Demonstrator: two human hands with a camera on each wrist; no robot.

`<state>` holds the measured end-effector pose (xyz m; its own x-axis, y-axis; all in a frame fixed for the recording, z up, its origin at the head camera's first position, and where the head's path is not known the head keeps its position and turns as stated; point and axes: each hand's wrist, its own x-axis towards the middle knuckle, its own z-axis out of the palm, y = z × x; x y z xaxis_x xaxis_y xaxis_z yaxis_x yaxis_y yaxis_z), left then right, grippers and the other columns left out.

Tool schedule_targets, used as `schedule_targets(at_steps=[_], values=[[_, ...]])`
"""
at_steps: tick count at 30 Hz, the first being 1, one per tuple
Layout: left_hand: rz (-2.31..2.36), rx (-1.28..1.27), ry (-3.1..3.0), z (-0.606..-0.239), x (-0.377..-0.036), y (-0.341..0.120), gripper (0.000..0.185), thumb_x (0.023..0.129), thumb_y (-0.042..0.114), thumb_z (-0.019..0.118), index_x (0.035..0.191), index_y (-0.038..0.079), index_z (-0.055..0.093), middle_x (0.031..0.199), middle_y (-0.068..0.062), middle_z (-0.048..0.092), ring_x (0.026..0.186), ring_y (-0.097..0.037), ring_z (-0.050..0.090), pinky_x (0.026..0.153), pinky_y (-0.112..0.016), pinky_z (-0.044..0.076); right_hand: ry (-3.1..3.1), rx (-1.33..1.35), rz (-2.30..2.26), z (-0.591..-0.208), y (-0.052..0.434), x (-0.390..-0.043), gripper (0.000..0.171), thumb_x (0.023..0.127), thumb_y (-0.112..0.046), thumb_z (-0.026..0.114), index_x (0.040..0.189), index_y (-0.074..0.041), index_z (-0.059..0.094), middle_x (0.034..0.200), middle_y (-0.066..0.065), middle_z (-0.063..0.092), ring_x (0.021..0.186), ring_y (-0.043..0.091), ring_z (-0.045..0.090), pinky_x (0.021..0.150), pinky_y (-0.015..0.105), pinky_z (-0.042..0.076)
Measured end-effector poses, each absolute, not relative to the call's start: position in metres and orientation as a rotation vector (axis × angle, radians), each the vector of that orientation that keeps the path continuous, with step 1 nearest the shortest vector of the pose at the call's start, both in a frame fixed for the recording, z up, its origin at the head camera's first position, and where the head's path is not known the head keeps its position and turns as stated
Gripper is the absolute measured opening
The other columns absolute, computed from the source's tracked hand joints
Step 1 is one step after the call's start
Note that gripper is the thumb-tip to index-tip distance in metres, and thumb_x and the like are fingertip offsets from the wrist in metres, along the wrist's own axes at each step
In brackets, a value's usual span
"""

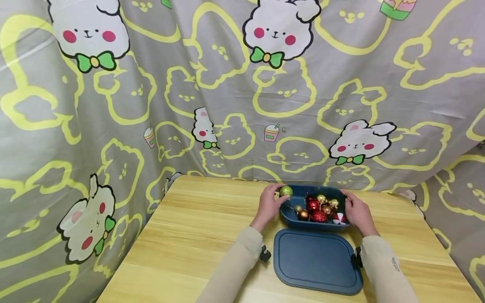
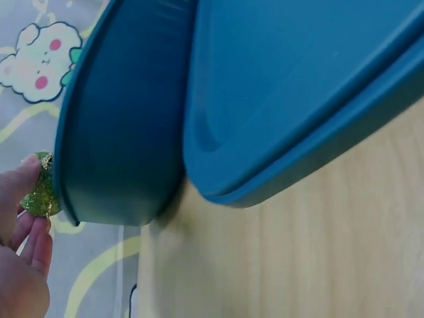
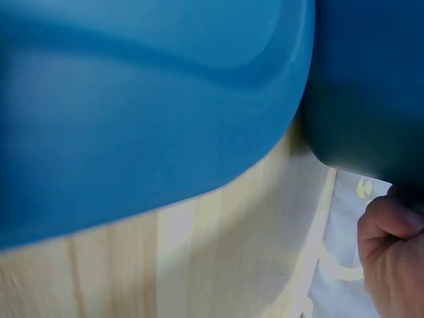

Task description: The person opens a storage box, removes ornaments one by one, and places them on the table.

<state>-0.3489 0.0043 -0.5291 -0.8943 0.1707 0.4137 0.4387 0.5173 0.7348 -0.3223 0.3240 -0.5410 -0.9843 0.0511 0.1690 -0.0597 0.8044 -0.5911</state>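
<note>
A green glittery Christmas ball (image 1: 286, 191) is pinched between the thumb and fingers of my left hand (image 1: 268, 206), over the left end of a dark blue box (image 1: 289, 221). In the left wrist view, the green ball (image 2: 41, 197) shows beside the box rim, with the left hand (image 2: 23, 245) around it. My right hand (image 1: 358, 212) grips the box's right end; in the right wrist view its thumb bends at the rim, and the other fingers are mostly hidden. Inside the box lie several red, gold and bronze baubles, including a red glitter ball (image 1: 319, 216) and a red-and-white ball (image 1: 339, 218).
A dark blue lid (image 1: 318, 261) lies flat on the wooden table (image 1: 197, 235), just in front of the box and between the forearms. A patterned grey curtain (image 1: 227, 97) hangs behind the table and along its sides.
</note>
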Motion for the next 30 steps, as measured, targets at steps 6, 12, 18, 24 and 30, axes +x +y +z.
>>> schedule_targets(at_steps=[6,12,18,24,30], values=[[-1.38,-0.516,-2.449,-0.527,-0.351,-0.006,0.042,0.094,0.022,0.078,0.132,0.007,0.068,0.124,-0.01,0.07,0.109,-0.024,0.066,0.094,-0.037,0.057,-2.836,-0.023,0.93,-0.541,0.322,-0.321,0.048,0.112,-0.019,0.031,0.155,-0.002,0.044,0.071,0.014,0.048,0.055,0.022,0.043,0.06,0.034,0.038],[-1.398,-0.509,-2.427,-0.527,-0.353,-0.019,0.043,0.092,0.019,0.079,0.132,0.006,0.068,0.123,-0.011,0.07,0.109,-0.025,0.068,0.097,-0.037,0.057,-2.835,-0.024,0.923,-0.54,0.321,-0.322,0.048,0.112,-0.019,0.03,0.155,-0.002,0.044,0.071,0.014,0.048,0.054,0.023,0.044,0.059,0.034,0.038],[-1.43,-0.495,-2.424,-0.529,-0.355,-0.031,0.043,0.092,0.018,0.079,0.132,0.006,0.068,0.124,-0.011,0.069,0.11,-0.025,0.068,0.099,-0.036,0.057,-2.84,-0.021,0.92,-0.539,0.322,-0.322,0.047,0.112,-0.019,0.032,0.155,-0.002,0.044,0.081,0.023,0.057,0.057,0.023,0.044,0.063,0.036,0.039],[-1.446,-0.495,-2.403,-0.53,-0.354,-0.042,0.043,0.092,0.014,0.079,0.131,0.001,0.067,0.127,-0.015,0.068,0.111,-0.03,0.069,0.099,-0.042,0.057,-2.846,-0.025,0.922,-0.538,0.321,-0.322,0.047,0.112,-0.018,0.032,0.155,-0.002,0.044,0.092,0.029,0.06,0.059,0.025,0.046,0.065,0.037,0.04],[-1.499,-0.49,-2.405,-0.539,-0.358,-0.047,0.044,0.092,0.01,0.078,0.132,-0.001,0.066,0.129,-0.018,0.067,0.112,-0.032,0.068,0.1,-0.043,0.057,-2.834,-0.018,0.912,-0.538,0.322,-0.322,0.047,0.112,-0.019,0.032,0.154,-0.002,0.045,0.118,0.039,0.059,0.064,0.027,0.049,0.068,0.04,0.042]])
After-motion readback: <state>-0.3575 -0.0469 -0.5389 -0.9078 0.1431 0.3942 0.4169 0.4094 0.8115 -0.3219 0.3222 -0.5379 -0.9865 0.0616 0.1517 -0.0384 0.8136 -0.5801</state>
